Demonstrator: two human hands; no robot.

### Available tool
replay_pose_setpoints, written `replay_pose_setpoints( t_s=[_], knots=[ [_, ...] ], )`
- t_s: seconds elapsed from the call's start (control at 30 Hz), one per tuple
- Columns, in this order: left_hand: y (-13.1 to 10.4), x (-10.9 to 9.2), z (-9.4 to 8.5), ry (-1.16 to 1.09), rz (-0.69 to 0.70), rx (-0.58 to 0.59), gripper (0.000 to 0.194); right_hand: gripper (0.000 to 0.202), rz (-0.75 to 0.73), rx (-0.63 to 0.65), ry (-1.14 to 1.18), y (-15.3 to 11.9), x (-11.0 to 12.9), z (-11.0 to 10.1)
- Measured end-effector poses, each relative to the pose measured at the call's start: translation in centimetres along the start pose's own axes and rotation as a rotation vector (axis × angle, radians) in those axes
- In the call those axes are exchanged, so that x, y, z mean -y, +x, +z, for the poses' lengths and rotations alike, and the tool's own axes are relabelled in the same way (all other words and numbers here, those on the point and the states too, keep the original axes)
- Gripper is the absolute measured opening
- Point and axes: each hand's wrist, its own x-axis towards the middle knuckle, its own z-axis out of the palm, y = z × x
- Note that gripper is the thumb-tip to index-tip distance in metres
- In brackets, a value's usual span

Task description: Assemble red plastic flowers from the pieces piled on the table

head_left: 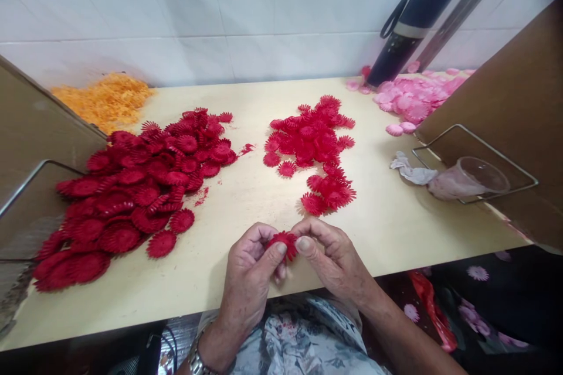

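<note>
Between my hands is a small red fabric flower [284, 244] with narrow notched petals. My left hand [255, 263] grips its left side, thumb lying across the front. From the right, my right hand [328, 255] pinches a petal at its edge between thumb and forefinger. Just beyond my hands lies a pile of red petal discs with cut, spread edges [310, 135], trailing to a smaller cluster [329, 192]. To the left is a larger heap of darker red flower discs [145, 187], many stacked. The back of the held flower is hidden by my fingers.
Orange petals [109, 99] lie at the back left, pink ones [417, 96] at the back right. A dark blue bottle [409, 23] leans on the wall. Cardboard panels [505, 94] flank the table [373, 234]. A wire holder [532, 180] carries a tilted plastic cup [470, 179].
</note>
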Motion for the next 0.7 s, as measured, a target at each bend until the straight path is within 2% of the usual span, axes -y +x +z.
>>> replay_pose_setpoints(
  t_s=[0.1,0.27,0.53,0.7],
  knots=[
    [0.08,-0.15,-0.14,0.039,-0.003,-0.064,0.015,0.021,-0.051,-0.015,-0.076,-0.07,0.05,-0.33],
    [0.14,-0.11,-0.12,0.099,0.014,-0.099,0.011,0.017,-0.069,-0.03,-0.131,-0.15,0.13,-0.1],
    [-0.12,0.45,-0.65,0.224,0.06,-0.035,0.02,0.017,-0.084,-0.047,-0.196,-0.11,-0.01,0.07],
    [-0.24,0.41,-0.95,0.361,0.157,-0.031,0.031,0.017,-0.093,-0.094,-0.22,-0.19,-0.2,-0.07]
  ],
)
